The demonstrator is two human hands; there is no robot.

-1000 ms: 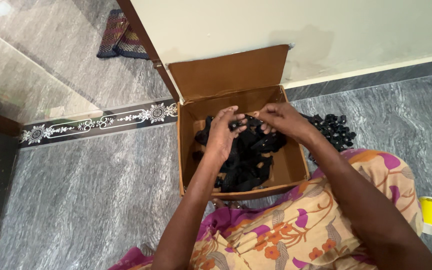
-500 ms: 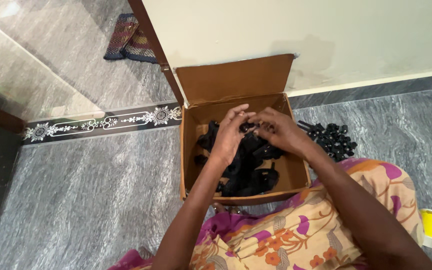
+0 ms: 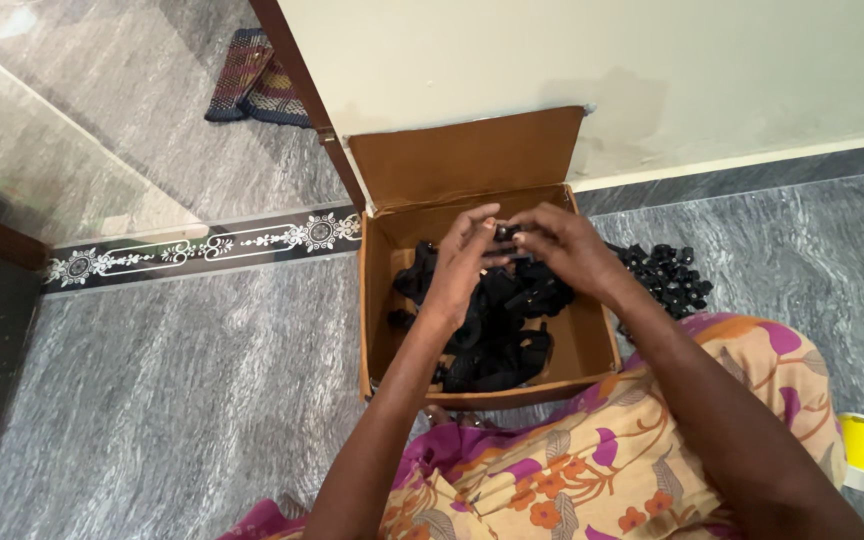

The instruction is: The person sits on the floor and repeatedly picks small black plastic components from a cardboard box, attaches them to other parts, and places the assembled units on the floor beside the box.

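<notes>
- Head view: while you sit behind the cardboard box (image 3: pixel 592 345), your left hand (image 3: pixel 464 265) and right hand (image 3: pixel 567 248) meet above it, fingertips pinching one small black part (image 3: pixel 505 233) between them.
- Holding over the box lets drops land among the black pieces (image 3: pixel 497 320) inside.
- Loose black parts (image 3: pixel 667 272) lie on the floor at 3 o'clock of the box.

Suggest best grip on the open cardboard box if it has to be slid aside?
Probably the cardboard box by its two long side walls, from above: the top is open, the rims are bare, and the raised flap blocks the far side. Both hands, left hand and right hand, currently occupy its middle.
</notes>
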